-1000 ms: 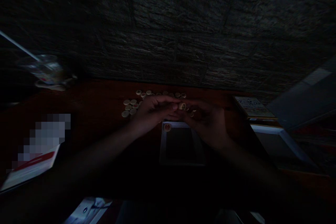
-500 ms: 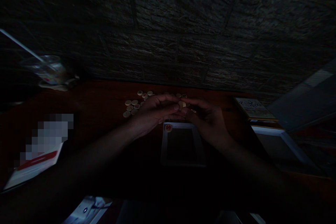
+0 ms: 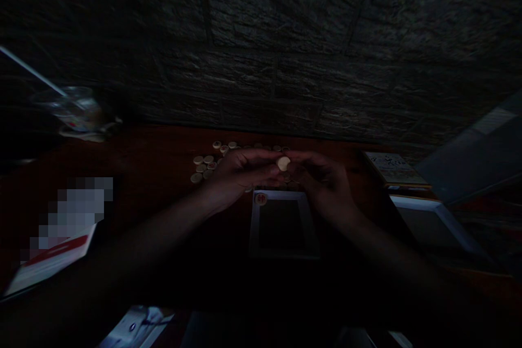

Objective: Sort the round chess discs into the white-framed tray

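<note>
In front of me my left hand (image 3: 240,174) and my right hand (image 3: 326,179) meet, fingertips closed on a pale round Chinese chess piece (image 3: 283,163) between them. The side of it facing me looks plain. Under my hands stands a shallow box with a pale rim (image 3: 309,223). A chess piece with a red character (image 3: 261,199) rests at its upper left corner. More loose chess pieces (image 3: 200,167) lie on the table behind and left of my left hand, which hides some of them.
A dark stone wall (image 3: 253,76) rises behind the reddish wooden table (image 3: 150,147). A clear plastic cup (image 3: 81,109) with a straw stands far left, a white and red box (image 3: 61,250) nearer. At right lie a patterned box (image 3: 395,168) and an open box lid (image 3: 438,204).
The piece between my fingers has been turned, so its broad pale face shows more fully now. My hands stay nearly in the same place.
</note>
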A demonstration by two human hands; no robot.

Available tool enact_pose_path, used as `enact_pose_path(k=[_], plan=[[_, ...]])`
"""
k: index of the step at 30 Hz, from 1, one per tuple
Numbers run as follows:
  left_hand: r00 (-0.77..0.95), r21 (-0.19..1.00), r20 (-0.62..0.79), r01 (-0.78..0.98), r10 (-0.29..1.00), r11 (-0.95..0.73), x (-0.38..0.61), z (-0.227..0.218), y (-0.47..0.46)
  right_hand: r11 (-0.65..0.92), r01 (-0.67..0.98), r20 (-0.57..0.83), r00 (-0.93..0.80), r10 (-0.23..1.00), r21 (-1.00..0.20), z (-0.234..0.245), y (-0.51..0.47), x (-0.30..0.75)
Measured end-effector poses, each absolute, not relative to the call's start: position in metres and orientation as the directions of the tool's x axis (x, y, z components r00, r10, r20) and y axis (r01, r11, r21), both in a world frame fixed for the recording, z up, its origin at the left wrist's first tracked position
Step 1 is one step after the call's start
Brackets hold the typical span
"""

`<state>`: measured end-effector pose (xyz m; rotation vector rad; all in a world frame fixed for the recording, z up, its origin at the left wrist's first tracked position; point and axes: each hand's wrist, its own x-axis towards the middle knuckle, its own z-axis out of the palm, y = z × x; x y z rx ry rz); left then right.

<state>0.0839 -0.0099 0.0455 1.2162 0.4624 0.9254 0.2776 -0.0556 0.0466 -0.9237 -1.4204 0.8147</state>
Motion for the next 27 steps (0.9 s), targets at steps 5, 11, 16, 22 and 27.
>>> enact_pose_path(k=[5,11,16,22,27], plan=[[0.569,0.933,0.095,-0.337,0.817,0.126,0.0848,0.051,-0.0124,0.427,0.094,0.43,0.009,0.903,-0.899,0.0465,-0.0557,0.2779],[0.596,0.925,0.089,-0.347,0.798,0.156,0.0841,0.0514,-0.0122,0.448,0.055,0.45,0.014,0.893,-0.892,0.047,-0.0543,0.277],[0.589,0.934,0.076,-0.325,0.805,0.149,0.0847,0.0517,-0.0123,0.44,0.057,0.442,0.016,0.897,-0.896,0.0485,-0.0554,0.2762],[0.581,0.933,0.065,-0.325,0.812,0.157,0.0857,0.0534,-0.0129,0.419,0.072,0.421,0.022,0.907,-0.905,0.0485,-0.0555,0.2763],[0.591,0.926,0.062,-0.335,0.804,0.175,0.0856,0.0523,-0.0124,0.435,0.1,0.438,0.019,0.899,-0.895,0.0452,-0.0543,0.2786]])
